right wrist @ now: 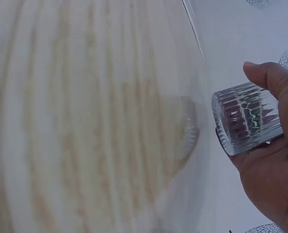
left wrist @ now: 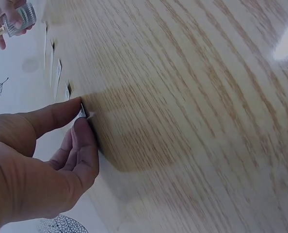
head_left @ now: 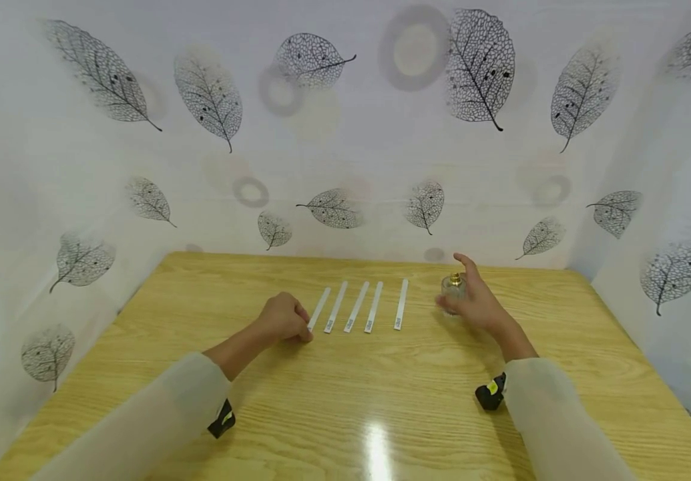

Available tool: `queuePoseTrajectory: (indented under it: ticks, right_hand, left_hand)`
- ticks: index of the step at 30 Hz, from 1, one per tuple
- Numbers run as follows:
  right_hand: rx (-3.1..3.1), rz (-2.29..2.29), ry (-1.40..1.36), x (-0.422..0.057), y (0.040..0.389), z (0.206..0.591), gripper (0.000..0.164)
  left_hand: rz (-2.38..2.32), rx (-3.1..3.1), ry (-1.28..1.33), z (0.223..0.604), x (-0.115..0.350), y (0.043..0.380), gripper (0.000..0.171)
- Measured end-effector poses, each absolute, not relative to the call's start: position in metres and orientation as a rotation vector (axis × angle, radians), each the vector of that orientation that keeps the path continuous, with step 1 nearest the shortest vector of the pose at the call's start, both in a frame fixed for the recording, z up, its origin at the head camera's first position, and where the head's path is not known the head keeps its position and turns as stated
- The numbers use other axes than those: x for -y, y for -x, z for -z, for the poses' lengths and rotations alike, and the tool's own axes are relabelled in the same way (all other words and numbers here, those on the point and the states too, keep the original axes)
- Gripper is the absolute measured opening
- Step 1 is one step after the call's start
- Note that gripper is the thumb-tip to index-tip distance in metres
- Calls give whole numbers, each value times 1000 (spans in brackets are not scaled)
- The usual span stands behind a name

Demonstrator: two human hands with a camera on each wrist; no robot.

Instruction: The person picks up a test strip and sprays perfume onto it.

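My left hand (head_left: 285, 317) is at the near end of the leftmost white paper test strip (head_left: 320, 307). In the left wrist view, the thumb and a finger pinch the end of that strip (left wrist: 83, 112) close to the tabletop. A ribbed clear glass perfume bottle (right wrist: 248, 116) with a gold spray neck (head_left: 456, 278) is in my right hand (head_left: 482, 304). Thumb and fingers grip its sides, while one finger points up near the neck. The bottle's base hangs apart from the table in the right wrist view. The fingers partly hide the bottle.
Several more white strips (head_left: 356, 307) lie in a row right of the pinched one, the rightmost strip (head_left: 400, 304) spaced wider. They lie on a wood-grain table (head_left: 333, 401). A pale leaf-patterned curtain (head_left: 345, 153) stands behind its far edge and around its sides.
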State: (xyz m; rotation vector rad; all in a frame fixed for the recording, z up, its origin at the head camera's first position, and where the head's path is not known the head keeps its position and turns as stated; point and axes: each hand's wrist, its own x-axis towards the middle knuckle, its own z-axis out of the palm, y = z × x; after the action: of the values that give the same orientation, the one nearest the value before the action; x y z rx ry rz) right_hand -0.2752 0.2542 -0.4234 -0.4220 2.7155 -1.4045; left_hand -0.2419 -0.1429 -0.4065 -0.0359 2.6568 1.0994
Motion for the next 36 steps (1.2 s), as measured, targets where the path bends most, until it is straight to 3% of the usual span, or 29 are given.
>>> queuePoseTrajectory:
  ticks: [17,36]
  right_hand:
    - [-2907,1396,597,-238,276,415,64]
    - [-3032,1256,717,-214,271,393,58]
  left_hand:
    - [-1215,-2593,120,404,141,239,30]
    - [-1288,-2550,162,409,141,238,24]
